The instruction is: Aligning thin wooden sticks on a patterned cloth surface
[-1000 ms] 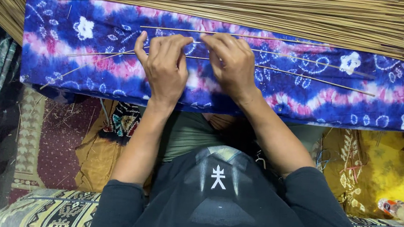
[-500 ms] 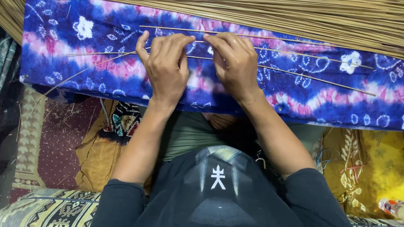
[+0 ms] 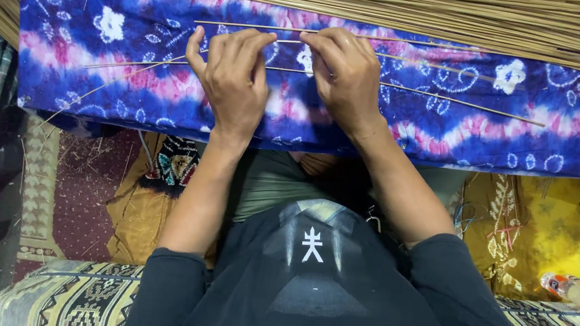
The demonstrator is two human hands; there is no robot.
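Both hands rest on a blue, pink and white tie-dyed cloth (image 3: 99,88) with flower and scroll motifs, spread flat in front of the person. The left hand (image 3: 232,83) lies palm down, thumb splayed to its outer side and fingers curled so the tips meet a thin straw-coloured stick (image 3: 413,59) near its end. The right hand (image 3: 344,76) sits just beside it, knuckles up, fingertips bent down onto the same end. The two sets of fingertips pinch or press that stick between them; whether either hand fully closes around it cannot be told, since the fingers hide the contact.

The stick is very slender, straight, pale tan and smooth, like a split reed or palm-leaf rib. From the pinch it runs out past the right hand across the cloth. A second stick (image 3: 466,103) of the same kind passes under the right hand and slants away on that side; its other part (image 3: 136,64) shows beyond the left thumb. A third (image 3: 246,25) lies just beyond the fingertips, parallel to the cloth's far edge.

Beyond the grip, along the cloth's far edge, lies a thick bundle of the same sticks (image 3: 390,2). Nearer the person than the hands are dark sleeves (image 3: 164,293), a yellow patterned cloth (image 3: 553,231) on the right-hand side and a small plastic bottle with an orange cap (image 3: 575,291) on it.
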